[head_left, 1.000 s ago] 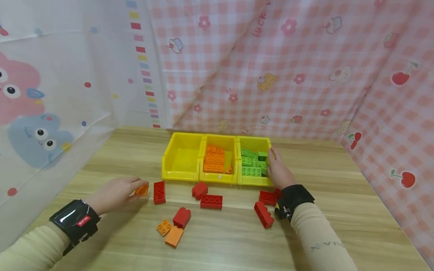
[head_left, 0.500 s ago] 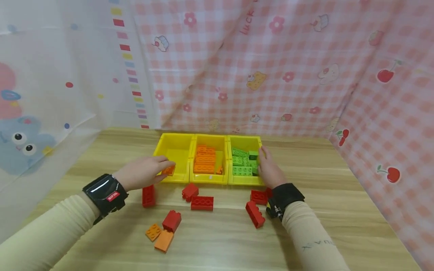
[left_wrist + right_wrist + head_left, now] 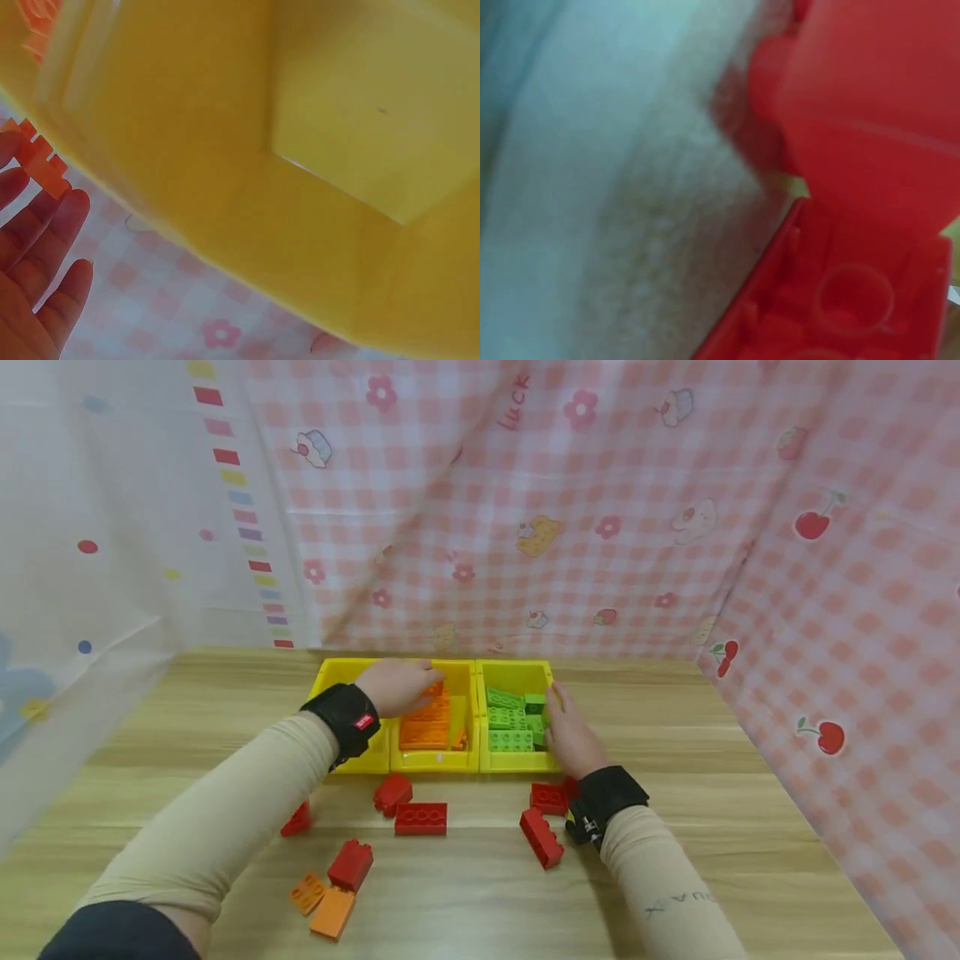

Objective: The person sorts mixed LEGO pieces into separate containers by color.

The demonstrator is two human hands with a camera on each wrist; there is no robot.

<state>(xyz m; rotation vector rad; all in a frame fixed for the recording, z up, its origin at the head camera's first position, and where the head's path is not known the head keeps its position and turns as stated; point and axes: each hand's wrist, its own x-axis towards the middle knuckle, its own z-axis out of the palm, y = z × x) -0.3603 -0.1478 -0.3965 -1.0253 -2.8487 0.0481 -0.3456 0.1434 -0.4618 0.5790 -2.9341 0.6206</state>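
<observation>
My left hand (image 3: 397,687) is over the middle yellow bin, pinching an orange toy brick (image 3: 39,163) by its end; the left wrist view shows its studs between the fingertips. Below it in that bin lie several orange bricks (image 3: 424,732). At the right bin (image 3: 521,762), my right hand (image 3: 573,735) holds the right side wall by its rim. Several green bricks (image 3: 510,718) lie inside that bin. The left bin (image 3: 337,673) is partly hidden behind the left wrist and sleeve.
In front of the bins lie loose red bricks (image 3: 421,818), one partly covered by the left sleeve. Two orange bricks (image 3: 332,913) sit near a red brick (image 3: 350,865) at the front. More red bricks (image 3: 847,300) lie close beneath the right wrist. Patterned cloth (image 3: 480,510) hangs behind.
My left hand has carried the orange brick from the table at left, past the left bin, to above the middle bin. The right hand stays at the right bin; the head view has shifted right.
</observation>
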